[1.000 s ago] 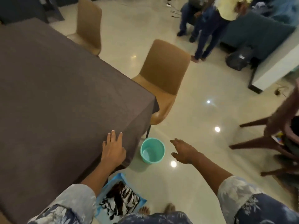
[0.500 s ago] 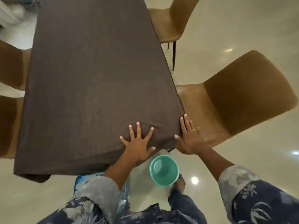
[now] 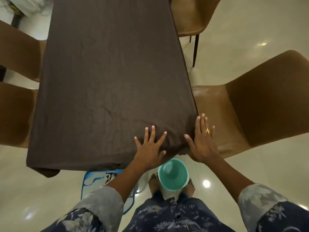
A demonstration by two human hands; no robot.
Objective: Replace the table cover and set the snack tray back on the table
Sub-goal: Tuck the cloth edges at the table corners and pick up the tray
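A dark brown table cover (image 3: pixel 107 77) lies spread over the whole long table, with small wrinkles near the close end. My left hand (image 3: pixel 149 148) rests flat on the cover at the near right corner, fingers spread. My right hand (image 3: pixel 201 141) lies flat against the cover's hanging side at that same corner, fingers straight, a gold ring on one finger. Neither hand holds anything. No snack tray is in view.
Tan chairs stand around the table: one close on the right (image 3: pixel 247 111), one further back on the right (image 3: pixel 190 15), two on the left (image 3: pixel 15 111). A teal bucket (image 3: pixel 173 175) stands on the floor at my feet. A blue patterned bag (image 3: pixel 100 181) lies beside it.
My view swung from the table's side to its near end. My right hand came off the air above the bucket onto the corner of the cover; both hands now press there.
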